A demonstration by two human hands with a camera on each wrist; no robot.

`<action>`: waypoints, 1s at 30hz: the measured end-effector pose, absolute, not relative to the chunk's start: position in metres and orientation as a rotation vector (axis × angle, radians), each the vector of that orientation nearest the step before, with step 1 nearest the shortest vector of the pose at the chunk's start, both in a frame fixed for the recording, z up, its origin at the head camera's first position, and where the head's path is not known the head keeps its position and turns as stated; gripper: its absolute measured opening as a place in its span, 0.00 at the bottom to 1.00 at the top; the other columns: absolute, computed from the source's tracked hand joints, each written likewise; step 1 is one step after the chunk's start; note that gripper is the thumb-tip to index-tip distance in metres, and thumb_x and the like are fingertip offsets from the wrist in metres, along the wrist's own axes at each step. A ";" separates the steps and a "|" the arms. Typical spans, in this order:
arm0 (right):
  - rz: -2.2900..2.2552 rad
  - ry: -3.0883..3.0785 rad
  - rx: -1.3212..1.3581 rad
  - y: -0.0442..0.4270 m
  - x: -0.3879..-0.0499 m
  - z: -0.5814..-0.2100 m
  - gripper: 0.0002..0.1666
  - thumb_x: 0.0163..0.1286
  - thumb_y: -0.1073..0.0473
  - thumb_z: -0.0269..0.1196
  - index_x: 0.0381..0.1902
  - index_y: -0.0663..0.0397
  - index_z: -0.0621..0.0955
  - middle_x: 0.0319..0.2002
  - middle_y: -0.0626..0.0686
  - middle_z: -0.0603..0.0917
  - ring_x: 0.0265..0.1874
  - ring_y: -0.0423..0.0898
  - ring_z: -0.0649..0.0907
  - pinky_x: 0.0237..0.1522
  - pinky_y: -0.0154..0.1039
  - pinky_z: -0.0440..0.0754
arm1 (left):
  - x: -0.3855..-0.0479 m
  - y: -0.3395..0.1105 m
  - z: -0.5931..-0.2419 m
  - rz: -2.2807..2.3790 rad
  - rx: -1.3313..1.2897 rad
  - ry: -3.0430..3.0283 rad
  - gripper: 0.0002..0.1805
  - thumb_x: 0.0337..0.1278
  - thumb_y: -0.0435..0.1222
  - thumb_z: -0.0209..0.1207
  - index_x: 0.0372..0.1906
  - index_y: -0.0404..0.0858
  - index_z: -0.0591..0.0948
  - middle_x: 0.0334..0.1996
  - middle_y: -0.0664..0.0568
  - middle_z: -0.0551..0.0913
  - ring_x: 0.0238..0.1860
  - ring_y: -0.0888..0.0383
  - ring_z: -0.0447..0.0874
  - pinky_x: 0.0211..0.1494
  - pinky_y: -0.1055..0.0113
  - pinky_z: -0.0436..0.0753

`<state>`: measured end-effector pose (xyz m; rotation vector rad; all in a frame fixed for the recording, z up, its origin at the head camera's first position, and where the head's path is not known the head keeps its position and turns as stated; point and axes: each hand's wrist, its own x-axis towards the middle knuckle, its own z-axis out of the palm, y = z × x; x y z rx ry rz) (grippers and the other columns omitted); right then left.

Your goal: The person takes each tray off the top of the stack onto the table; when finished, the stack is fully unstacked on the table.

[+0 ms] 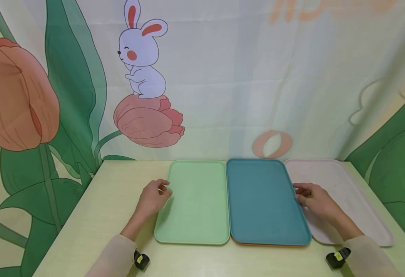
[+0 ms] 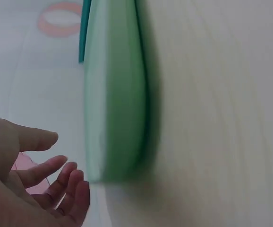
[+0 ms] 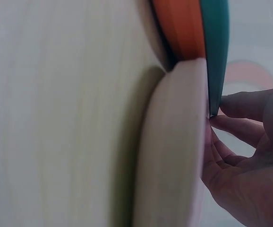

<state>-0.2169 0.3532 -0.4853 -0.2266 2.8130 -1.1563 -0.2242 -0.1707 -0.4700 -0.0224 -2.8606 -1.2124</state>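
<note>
Three trays lie side by side in the head view: light green (image 1: 195, 204), teal blue (image 1: 265, 204) and pale pink (image 1: 342, 196). Under the blue one, an orange tray (image 3: 181, 28) shows its side in the right wrist view. My right hand (image 1: 315, 200) pinches the blue tray's right edge between thumb and index finger, while its other fingers hang over the pink tray. Beside the green tray's left edge hovers my left hand (image 1: 154, 197), fingers loosely bent. In the left wrist view that hand (image 2: 32, 184) holds nothing, and a gap separates it from the tray.
The trays rest on a pale wood-grain table (image 1: 119, 200). Behind it hangs a cloth backdrop (image 1: 216, 84) printed with a rabbit, tulips and leaves. Small black devices with yellow marks sit at the left wrist (image 1: 141, 260) and right wrist (image 1: 337, 257).
</note>
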 end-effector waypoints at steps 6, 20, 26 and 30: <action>-1.156 2.820 -0.230 0.353 -0.216 -0.486 0.28 0.80 0.66 0.60 0.71 0.78 0.71 0.49 0.64 0.83 0.43 0.52 0.84 0.36 0.37 0.84 | -0.219 -0.133 -0.458 -1.275 -0.175 -2.788 0.14 0.70 0.34 0.66 0.57 0.34 0.85 0.42 0.47 0.84 0.44 0.50 0.85 0.49 0.54 0.84; -1.171 2.821 -0.235 0.353 -0.217 -0.488 0.28 0.80 0.66 0.60 0.70 0.78 0.72 0.49 0.64 0.83 0.41 0.50 0.84 0.35 0.36 0.84 | -0.221 -0.043 -0.464 -1.610 -0.491 -2.876 0.21 0.73 0.37 0.64 0.64 0.32 0.80 0.45 0.48 0.85 0.34 0.51 0.90 0.34 0.64 0.85; -1.167 2.831 -0.251 0.355 -0.217 -0.488 0.28 0.80 0.66 0.61 0.70 0.78 0.72 0.48 0.63 0.83 0.40 0.50 0.84 0.34 0.36 0.83 | -0.225 -0.021 -0.466 -1.642 -0.480 -2.880 0.23 0.72 0.35 0.65 0.66 0.30 0.78 0.45 0.47 0.85 0.27 0.52 0.89 0.34 0.65 0.85; -1.168 2.826 -0.249 0.355 -0.218 -0.488 0.28 0.80 0.66 0.61 0.71 0.78 0.71 0.49 0.64 0.83 0.41 0.50 0.84 0.35 0.36 0.83 | -0.228 -0.014 -0.468 -1.621 -0.419 -2.887 0.26 0.71 0.35 0.66 0.68 0.30 0.76 0.45 0.47 0.84 0.24 0.54 0.88 0.36 0.64 0.85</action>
